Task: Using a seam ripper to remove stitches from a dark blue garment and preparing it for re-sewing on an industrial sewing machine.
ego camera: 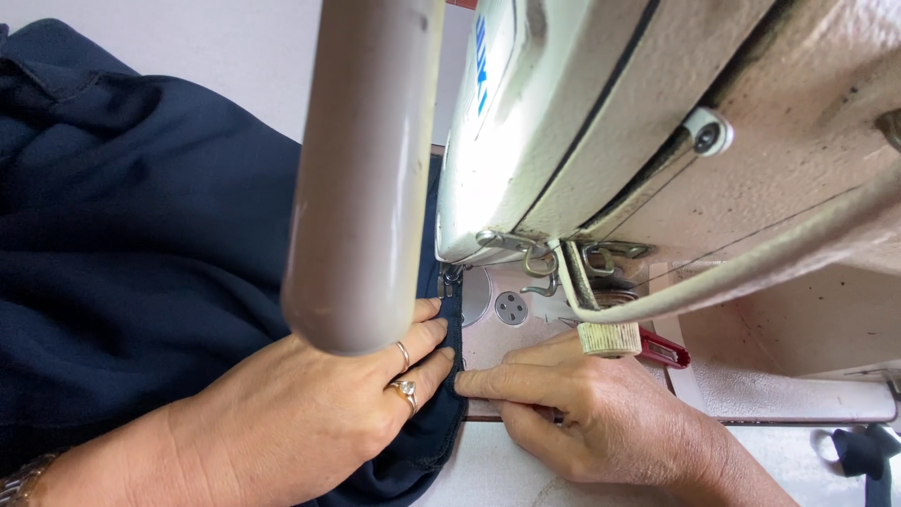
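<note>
**Two hands press a navy hem at the sewing machine's needle plate**

The left hand (pixel 310 413) lies flat on the dark navy fabric (pixel 131 244), its fingers stretched out and close together, holding nothing but pinning the cloth down. Two rings (pixel 405 376) sit on those fingers, and a watch band (pixel 23 479) shows at the wrist in the near left corner. The right hand (pixel 582 413) rests just to the right, its forefinger extended leftward so the tip touches the fabric's edge, while the other fingers curl loosely under; they grip nothing that can be seen.

The fabric spreads across the whole left side of the scene, bunched in soft folds, and its folded edge runs between the two hands up to the presser foot (pixel 450 280). Just right of that edge lies the round metal needle plate (pixel 507 308). The cream sewing machine (pixel 676 122) fills the far right, and a pale tube (pixel 361 169) crosses the middle, hiding part of the left hand. A red clip (pixel 662 349) sits near the right hand's knuckles.
</note>
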